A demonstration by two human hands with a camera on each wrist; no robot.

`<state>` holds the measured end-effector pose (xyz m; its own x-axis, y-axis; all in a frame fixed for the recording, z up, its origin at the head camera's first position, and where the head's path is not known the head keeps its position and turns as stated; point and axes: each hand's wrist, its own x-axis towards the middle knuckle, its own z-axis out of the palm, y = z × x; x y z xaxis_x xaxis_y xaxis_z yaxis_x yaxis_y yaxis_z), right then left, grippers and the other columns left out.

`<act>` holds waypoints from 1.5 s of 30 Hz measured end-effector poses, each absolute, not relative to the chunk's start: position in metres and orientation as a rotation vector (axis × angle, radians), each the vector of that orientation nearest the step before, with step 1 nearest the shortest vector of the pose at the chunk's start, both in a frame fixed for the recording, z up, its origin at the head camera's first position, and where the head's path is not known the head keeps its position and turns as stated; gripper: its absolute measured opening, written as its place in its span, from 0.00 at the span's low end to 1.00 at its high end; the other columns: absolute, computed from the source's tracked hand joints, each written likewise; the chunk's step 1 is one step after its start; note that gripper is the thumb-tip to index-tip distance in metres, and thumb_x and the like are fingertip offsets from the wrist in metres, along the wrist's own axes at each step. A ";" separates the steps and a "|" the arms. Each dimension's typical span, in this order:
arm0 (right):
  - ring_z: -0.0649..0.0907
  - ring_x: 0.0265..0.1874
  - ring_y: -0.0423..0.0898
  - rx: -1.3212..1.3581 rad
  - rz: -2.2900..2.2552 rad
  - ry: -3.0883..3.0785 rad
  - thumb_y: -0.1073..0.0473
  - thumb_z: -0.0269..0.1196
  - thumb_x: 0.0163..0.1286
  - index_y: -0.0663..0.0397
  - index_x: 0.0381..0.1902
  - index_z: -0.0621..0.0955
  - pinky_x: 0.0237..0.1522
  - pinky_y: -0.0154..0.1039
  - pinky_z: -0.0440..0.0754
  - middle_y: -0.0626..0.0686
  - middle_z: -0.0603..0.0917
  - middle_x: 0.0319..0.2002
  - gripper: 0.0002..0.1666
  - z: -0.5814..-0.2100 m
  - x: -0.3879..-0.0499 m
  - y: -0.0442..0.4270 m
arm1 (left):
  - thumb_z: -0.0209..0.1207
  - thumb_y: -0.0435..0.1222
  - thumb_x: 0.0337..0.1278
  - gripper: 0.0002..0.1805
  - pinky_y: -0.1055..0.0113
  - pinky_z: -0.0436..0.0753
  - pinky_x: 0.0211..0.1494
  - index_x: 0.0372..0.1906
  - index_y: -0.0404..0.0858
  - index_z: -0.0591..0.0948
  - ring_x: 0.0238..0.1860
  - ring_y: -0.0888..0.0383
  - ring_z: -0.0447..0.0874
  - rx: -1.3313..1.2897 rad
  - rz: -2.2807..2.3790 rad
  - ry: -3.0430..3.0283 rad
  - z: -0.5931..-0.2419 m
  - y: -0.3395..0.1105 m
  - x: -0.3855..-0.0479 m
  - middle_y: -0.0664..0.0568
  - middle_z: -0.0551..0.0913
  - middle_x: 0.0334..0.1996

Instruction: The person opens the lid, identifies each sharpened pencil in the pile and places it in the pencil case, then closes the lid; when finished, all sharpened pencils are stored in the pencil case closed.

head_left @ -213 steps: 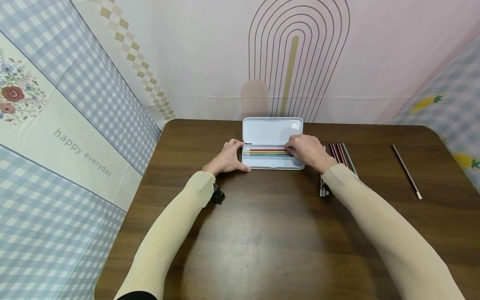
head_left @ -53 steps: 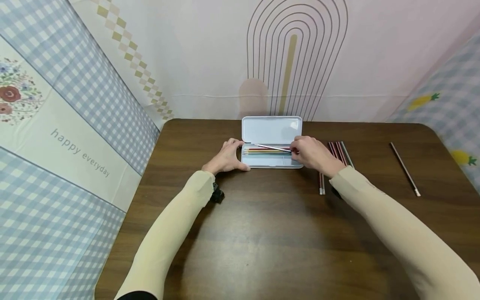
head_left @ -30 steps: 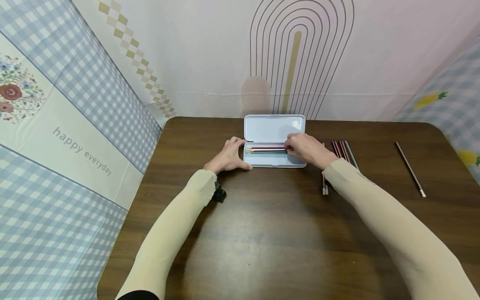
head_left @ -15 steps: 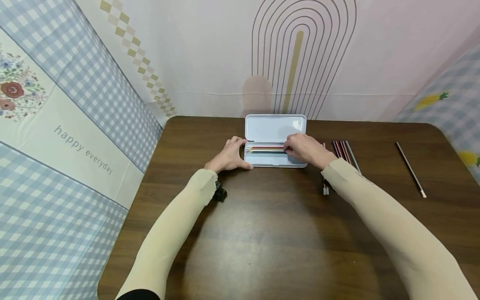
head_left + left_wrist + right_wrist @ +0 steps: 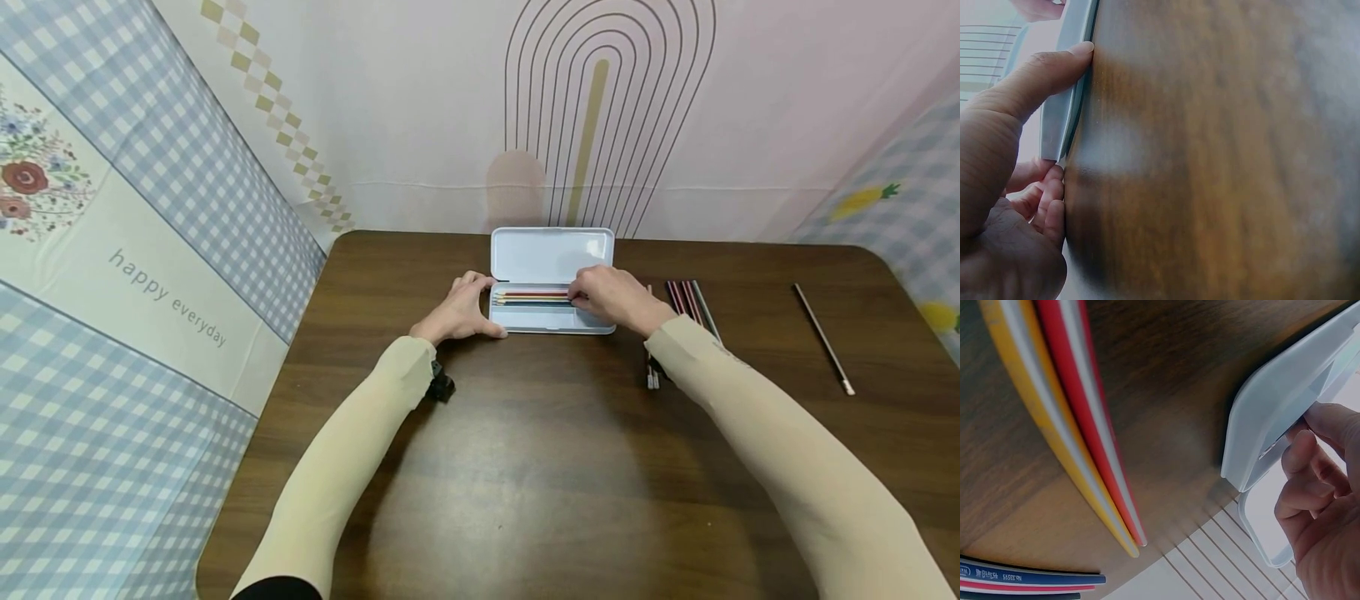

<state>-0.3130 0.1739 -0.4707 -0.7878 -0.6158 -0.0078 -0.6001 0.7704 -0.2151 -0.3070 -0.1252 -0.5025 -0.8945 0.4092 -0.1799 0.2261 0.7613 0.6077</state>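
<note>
A white pencil case [image 5: 534,325] lies with its lid [image 5: 552,254] raised toward the wall. Several colored pencils [image 5: 531,297] lie lengthwise in its rear part. My left hand [image 5: 459,312] holds the left end of the case, thumb along the front side and fingers at the back corner. Inside the right end, my right hand [image 5: 611,296] pinches at a pencil between thumb and curled fingers. The pencils' right ends are hidden under this hand in the head view. In the right wrist view, the fingertips [image 5: 1300,447] reach over the case wall, and little of the pencil shows.
Close to the right forearm lie a yellow pencil [image 5: 1054,434] and a red pencil [image 5: 1094,412]. Several more pencils [image 5: 692,304] lie side by side beyond them. A lone pencil [image 5: 823,337] with a white end rests farther right on the brown table [image 5: 495,483].
The pencil that slanted from my right hand above the case 1.8 s ago is down among the others. The right hand has shifted slightly left, then stayed; the left hand keeps its hold.
</note>
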 end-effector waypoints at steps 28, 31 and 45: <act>0.89 0.41 0.57 -0.757 -0.568 3.118 0.61 0.68 0.75 0.63 0.59 0.89 0.38 0.54 0.86 0.64 0.91 0.53 0.18 -0.445 -0.271 0.200 | 0.82 0.48 0.51 0.56 0.45 0.67 0.86 0.83 0.36 0.67 0.80 0.42 0.60 0.483 0.854 2.670 -0.504 -0.125 -0.307 0.40 0.65 0.80; 0.86 0.36 0.55 -0.684 -0.596 3.157 0.62 0.68 0.75 0.65 0.58 0.89 0.33 0.50 0.83 0.64 0.91 0.49 0.17 -0.445 -0.260 0.205 | 0.82 0.49 0.49 0.57 0.46 0.65 0.86 0.83 0.37 0.67 0.81 0.43 0.60 0.469 0.875 2.659 -0.509 -0.126 -0.311 0.40 0.65 0.81; 0.88 0.27 0.54 -0.363 -0.745 3.240 0.64 0.64 0.73 0.66 0.43 0.92 0.31 0.52 0.84 0.65 0.94 0.37 0.12 -0.456 -0.217 0.226 | 0.81 0.49 0.50 0.57 0.46 0.67 0.85 0.83 0.35 0.67 0.80 0.42 0.60 0.495 0.852 2.663 -0.504 -0.126 -0.307 0.39 0.65 0.80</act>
